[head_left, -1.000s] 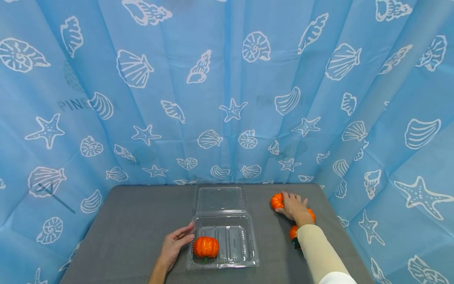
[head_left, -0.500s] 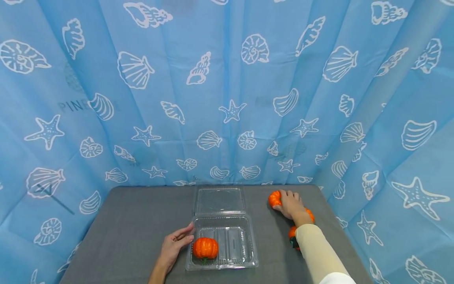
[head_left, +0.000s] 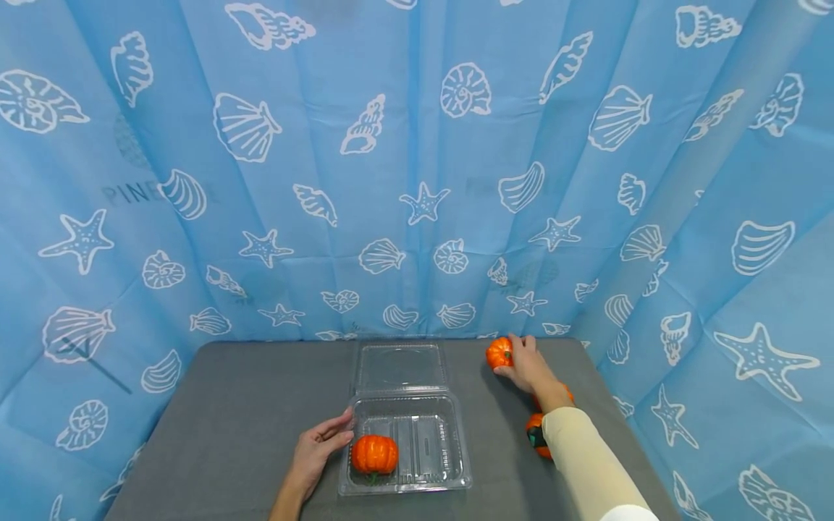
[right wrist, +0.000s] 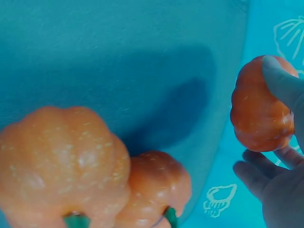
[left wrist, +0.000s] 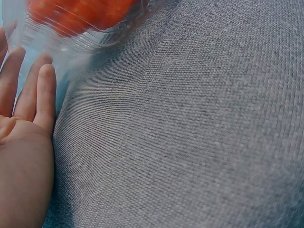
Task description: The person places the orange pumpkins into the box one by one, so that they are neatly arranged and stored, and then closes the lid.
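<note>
At the far right of the table, in the head view, my right hand (head_left: 530,367) pinches a small orange toy pumpkin (head_left: 499,353) between thumb and fingers. The right wrist view has that pumpkin (right wrist: 262,107) raised, its shadow falling on the cloth. My left hand (head_left: 318,452) lies at the left side of a clear plastic clamshell box (head_left: 464,441), fingers fairly straight and fingertips right at its rim. Inside the box, at its left, sits another orange pumpkin (head_left: 374,454). Through the box wall the left wrist view shows this pumpkin (left wrist: 80,14) above my fingers (left wrist: 46,90).
Under my right forearm, more pumpkins stand close together: a larger one (right wrist: 64,161) and a smaller one (right wrist: 154,190). The box's hinged lid (head_left: 400,367) lies folded back. A grey cloth (head_left: 247,405) covers the table, and a blue shell-print curtain (head_left: 391,181) hangs behind.
My right hand has lifted the small pumpkin and moved slightly left and away from me, uncovering more of the pumpkins beneath the forearm. The left hand stays at the box.
</note>
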Demonstrator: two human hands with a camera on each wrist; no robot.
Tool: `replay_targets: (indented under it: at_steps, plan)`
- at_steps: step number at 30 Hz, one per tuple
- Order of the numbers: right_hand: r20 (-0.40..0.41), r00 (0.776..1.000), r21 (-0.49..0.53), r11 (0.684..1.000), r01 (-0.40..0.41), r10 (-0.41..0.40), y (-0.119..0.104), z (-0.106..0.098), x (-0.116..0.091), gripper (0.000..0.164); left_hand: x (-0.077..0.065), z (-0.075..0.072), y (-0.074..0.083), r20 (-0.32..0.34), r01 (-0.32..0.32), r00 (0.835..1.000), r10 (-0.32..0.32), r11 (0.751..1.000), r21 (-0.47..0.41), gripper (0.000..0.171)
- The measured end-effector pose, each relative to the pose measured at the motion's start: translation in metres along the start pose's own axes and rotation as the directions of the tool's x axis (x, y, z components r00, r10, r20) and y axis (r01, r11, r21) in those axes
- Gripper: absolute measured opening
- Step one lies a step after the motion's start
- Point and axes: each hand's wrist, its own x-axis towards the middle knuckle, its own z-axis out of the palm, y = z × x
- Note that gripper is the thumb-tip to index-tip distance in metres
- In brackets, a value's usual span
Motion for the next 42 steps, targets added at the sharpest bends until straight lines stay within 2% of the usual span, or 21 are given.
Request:
replay_targets:
  at_steps: [4, 10, 17, 24, 33, 42]
  plan:
    - [-0.004, 1.0, 0.038, 0.999, 0.006, -0.006, -0.007, -0.003, 0.0, 0.087, -0.001, 0.0, 0.001, -0.001, 0.01, 1.0, -0.01, 1.0, -0.002, 0.048]
    - [-0.056, 0.998, 0.103, 0.994, 0.039, -0.034, -0.021, -0.007, -0.001, 0.082, -0.001, -0.001, 0.0, 0.001, 0.01, 1.0, -0.01, 1.0, -0.016, 0.048]
    - [-0.065, 0.995, 0.112, 0.991, 0.078, -0.071, -0.034, -0.005, 0.0, 0.084, 0.0, -0.002, 0.001, 0.01, 0.011, 1.0, -0.01, 1.0, -0.014, 0.05]
    - [-0.126, 0.988, 0.222, 0.968, 0.118, -0.092, -0.046, -0.004, -0.005, 0.089, 0.0, -0.002, 0.001, -0.001, 0.021, 1.0, -0.021, 1.0, 0.014, 0.049]
    - [-0.172, 0.977, 0.272, 0.948, 0.168, -0.124, -0.048, 0.003, -0.014, 0.088, 0.0, -0.001, 0.002, -0.01, 0.039, 0.999, -0.038, 0.999, 0.035, 0.051]
    - [-0.199, 0.974, 0.348, 0.922, 0.17, -0.104, -0.055, 0.012, -0.021, 0.093, -0.001, 0.0, 0.0, 0.012, 0.024, 1.0, -0.024, 1.0, -0.016, 0.052]
